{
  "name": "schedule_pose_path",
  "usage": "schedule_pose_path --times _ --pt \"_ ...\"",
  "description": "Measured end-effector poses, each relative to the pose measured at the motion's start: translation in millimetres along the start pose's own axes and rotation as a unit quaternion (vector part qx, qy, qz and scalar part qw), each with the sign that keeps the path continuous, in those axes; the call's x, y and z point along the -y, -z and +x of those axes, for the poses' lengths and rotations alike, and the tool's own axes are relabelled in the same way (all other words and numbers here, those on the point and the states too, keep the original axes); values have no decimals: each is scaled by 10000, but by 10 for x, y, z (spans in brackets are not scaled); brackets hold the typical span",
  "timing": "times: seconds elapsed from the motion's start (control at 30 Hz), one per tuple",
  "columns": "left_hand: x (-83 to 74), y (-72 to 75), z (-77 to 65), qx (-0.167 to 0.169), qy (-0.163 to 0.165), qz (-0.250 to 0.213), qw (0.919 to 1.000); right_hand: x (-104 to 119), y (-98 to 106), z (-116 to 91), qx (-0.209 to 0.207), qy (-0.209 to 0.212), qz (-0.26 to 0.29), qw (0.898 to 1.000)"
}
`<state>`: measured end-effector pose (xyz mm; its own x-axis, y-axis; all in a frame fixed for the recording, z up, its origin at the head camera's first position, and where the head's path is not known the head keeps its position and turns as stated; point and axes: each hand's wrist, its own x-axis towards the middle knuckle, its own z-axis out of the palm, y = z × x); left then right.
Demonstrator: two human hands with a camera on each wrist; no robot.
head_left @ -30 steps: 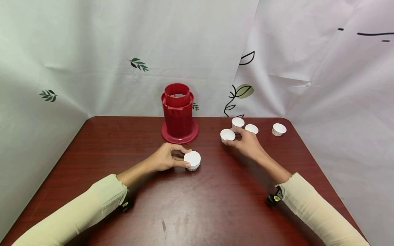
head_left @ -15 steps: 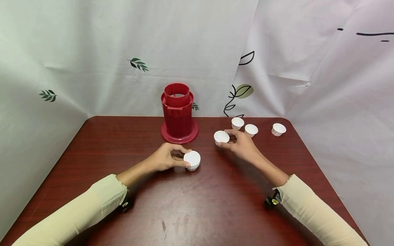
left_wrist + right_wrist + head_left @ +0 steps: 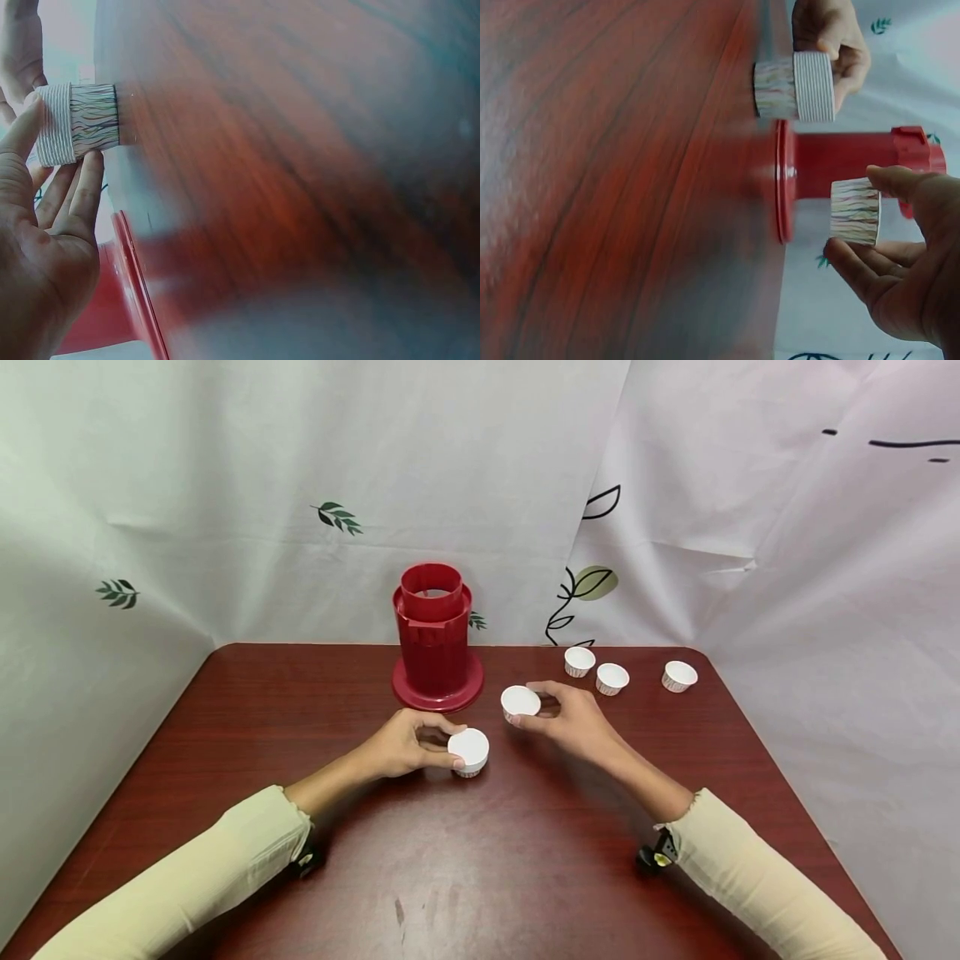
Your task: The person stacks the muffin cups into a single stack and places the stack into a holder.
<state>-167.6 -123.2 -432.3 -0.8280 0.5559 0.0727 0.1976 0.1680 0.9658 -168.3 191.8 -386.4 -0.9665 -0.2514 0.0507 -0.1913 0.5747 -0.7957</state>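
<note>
My left hand (image 3: 408,745) pinches a stack of nested white paper cups (image 3: 468,752) between thumb and fingers, near the middle of the table. In the left wrist view the stack (image 3: 79,124) shows many rims packed together above a wavy-striped side, its base at the tabletop. My right hand (image 3: 576,718) pinches a single paper cup (image 3: 521,703), mouth up, just right of and beyond the stack. The right wrist view shows this cup (image 3: 855,211) raised off the table, gripped by thumb and fingertips.
Behind the hands stands a red plastic cylinder (image 3: 435,652) on a round base, open at the top. Three more white cups sit at the back right: one cup (image 3: 579,662), a second cup (image 3: 612,679) and a third cup (image 3: 679,677). A white cloth (image 3: 247,485) hangs behind the table.
My right hand has carried its cup leftward and slightly nearer, away from the back cups and toward the stack. My left hand and the stack have stayed in place.
</note>
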Motion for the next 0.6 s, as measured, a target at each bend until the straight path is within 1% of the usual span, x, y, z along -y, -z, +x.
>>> schedule_pose_path --times 0.27,0.6 --pt "17 -14 8 -6 -8 -130 9999 136 -149 -81 367 376 307 9981" --pt "-1 -13 -2 62 -46 -76 9999 273 -289 -137 698 774 413 9937"
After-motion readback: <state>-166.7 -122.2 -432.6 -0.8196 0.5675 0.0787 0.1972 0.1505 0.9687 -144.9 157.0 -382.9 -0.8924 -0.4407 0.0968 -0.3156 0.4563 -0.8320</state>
